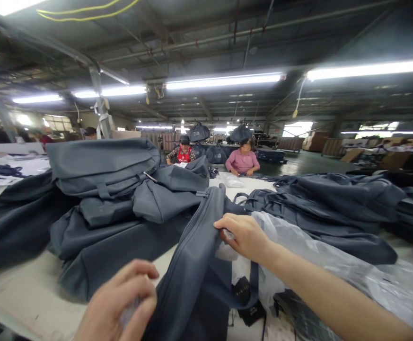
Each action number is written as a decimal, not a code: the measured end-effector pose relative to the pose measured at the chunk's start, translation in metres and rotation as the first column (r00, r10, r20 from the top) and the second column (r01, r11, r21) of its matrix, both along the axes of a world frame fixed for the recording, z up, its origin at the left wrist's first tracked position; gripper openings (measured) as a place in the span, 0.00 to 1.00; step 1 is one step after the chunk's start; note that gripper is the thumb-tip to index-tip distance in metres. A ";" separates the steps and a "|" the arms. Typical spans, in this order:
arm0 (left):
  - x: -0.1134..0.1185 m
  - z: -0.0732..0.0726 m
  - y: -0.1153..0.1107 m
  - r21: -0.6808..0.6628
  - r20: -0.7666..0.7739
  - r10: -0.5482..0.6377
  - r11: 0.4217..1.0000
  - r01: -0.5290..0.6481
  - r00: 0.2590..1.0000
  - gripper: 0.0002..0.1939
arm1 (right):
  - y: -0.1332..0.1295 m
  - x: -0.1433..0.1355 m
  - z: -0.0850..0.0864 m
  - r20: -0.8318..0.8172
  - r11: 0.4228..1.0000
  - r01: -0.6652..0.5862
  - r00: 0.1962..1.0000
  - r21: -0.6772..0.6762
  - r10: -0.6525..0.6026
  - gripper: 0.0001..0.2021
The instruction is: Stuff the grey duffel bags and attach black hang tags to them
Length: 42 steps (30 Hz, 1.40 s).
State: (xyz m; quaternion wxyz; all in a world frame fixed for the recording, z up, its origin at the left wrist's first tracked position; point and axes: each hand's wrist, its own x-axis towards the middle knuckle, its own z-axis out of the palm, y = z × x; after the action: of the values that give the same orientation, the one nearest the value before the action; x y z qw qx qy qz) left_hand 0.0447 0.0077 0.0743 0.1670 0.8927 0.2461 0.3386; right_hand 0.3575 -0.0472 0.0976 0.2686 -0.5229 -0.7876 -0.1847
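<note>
A dark blue-grey bag [192,255] with a long zipper stands at the middle of the front, over a white table. My right hand [243,234] pinches the upper right edge of this bag between thumb and fingers. At the lower left, my left hand [121,300] is beside the bag's left side, its fingers curved and apart, with a gap between thumb and fingers. Clear plastic [298,241] lies under and beyond my right forearm. Black tags [250,305] lie to the right of the bag, near its strap.
Stacked blue-grey bags [103,170] rise on the left. More bags [334,203] lie in a heap on the right. Across the white table [14,293] are a person in pink [243,162] and a person in a red apron [184,155].
</note>
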 end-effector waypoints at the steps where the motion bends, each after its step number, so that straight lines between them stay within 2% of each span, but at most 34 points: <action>1: 0.011 0.013 0.013 0.047 0.050 0.034 0.998 -0.037 0.998 0.17 | -0.003 0.000 0.000 0.022 1.000 0.001 1.000 0.021 -0.002 0.07; 3: 0.041 0.037 0.036 0.091 0.080 0.063 0.993 -0.070 0.995 0.16 | -0.007 -0.002 0.002 0.068 0.999 0.009 0.998 0.050 -0.012 0.07; 5: 0.076 0.056 0.056 0.111 0.026 0.054 0.992 -0.057 0.998 0.15 | -0.011 -0.005 0.004 0.093 0.998 0.022 0.995 0.061 -0.028 0.07; 7: 0.112 0.070 0.072 0.083 -0.058 0.076 0.994 -0.071 0.995 0.18 | -0.014 -0.006 0.006 0.101 0.997 0.043 0.994 0.060 -0.049 0.07; 9: 0.143 0.078 0.083 0.039 -0.127 0.113 0.993 -0.109 0.985 0.23 | -0.015 -0.004 0.007 0.107 0.997 0.063 0.992 0.052 -0.068 0.07; 11: 0.166 0.081 0.090 0.032 -0.160 0.115 0.993 -0.111 0.980 0.24 | -0.016 -0.001 0.006 0.121 0.996 0.075 0.989 0.045 -0.080 0.07; 13: 0.180 0.081 0.092 0.030 -0.146 0.076 0.997 -0.073 0.986 0.22 | -0.017 0.002 0.006 0.151 0.995 0.085 0.984 0.047 -0.091 0.07; 15: 0.183 0.079 0.088 -0.013 -0.099 0.041 0.999 -0.042 0.994 0.20 | -0.018 0.004 0.006 0.191 0.994 0.084 0.977 0.069 -0.096 0.06; 17: 0.176 0.075 0.079 -0.059 -0.073 0.048 0.997 -0.053 0.996 0.20 | -0.018 0.005 0.005 0.233 0.992 0.080 0.967 0.098 -0.101 0.06; 19: 0.160 0.071 0.066 -0.007 -0.115 0.078 0.997 -0.079 0.990 0.20 | -0.017 0.007 0.003 0.264 0.988 0.104 0.955 0.118 -0.132 0.06; 21: 0.136 0.065 0.052 0.174 -0.207 0.123 0.981 -0.087 0.971 0.19 | -0.015 0.009 -0.001 0.281 0.981 0.158 0.942 0.113 -0.184 0.06; 24: 0.090 0.054 0.034 0.422 -0.344 0.166 0.907 -0.006 0.924 0.18 | -0.011 0.015 -0.006 0.278 0.965 0.250 0.924 0.083 -0.263 0.07; 27: 0.037 0.035 0.023 0.500 -0.424 0.182 0.864 0.062 0.887 0.20 | -0.004 0.026 -0.008 0.236 0.932 0.356 0.901 0.075 -0.363 0.09; 30: -0.013 0.002 0.008 0.548 -0.494 0.211 0.828 0.114 0.843 0.18 | 0.006 0.041 -0.004 0.184 0.872 0.481 0.852 0.090 -0.490 0.10; 33: -0.054 -0.042 -0.009 0.512 -0.569 0.194 0.844 0.159 0.799 0.13 | 0.013 0.047 -0.001 0.144 0.809 0.575 0.797 0.119 -0.587 0.10; 35: -0.073 -0.068 -0.015 0.431 -0.611 0.157 0.888 0.159 0.776 0.15 | 0.012 0.040 -0.001 0.185 0.825 0.557 0.804 0.100 -0.565 0.10; 37: -0.083 -0.084 -0.014 0.302 -0.632 0.105 0.946 0.119 0.768 0.15 | 0.008 0.026 -0.003 0.287 0.869 0.494 0.828 0.036 -0.482 0.10; 39: -0.084 -0.086 -0.005 0.195 -0.572 0.112 0.981 0.002 0.812 0.13 | 0.003 0.014 -0.005 0.368 0.888 0.458 0.831 -0.026 -0.418 0.10; 42: -0.065 -0.073 0.012 0.119 -0.372 0.222 0.974 -0.190 0.901 0.17 | -0.003 0.008 -0.003 0.381 0.875 0.475 0.829 -0.091 -0.410 0.10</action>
State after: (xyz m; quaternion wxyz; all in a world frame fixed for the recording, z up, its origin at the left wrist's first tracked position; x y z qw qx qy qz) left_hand -0.0202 0.0194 0.0008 0.0431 0.9165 0.3531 0.1832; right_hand 0.3657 -0.0502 0.0943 0.0250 -0.6725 -0.6927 -0.2595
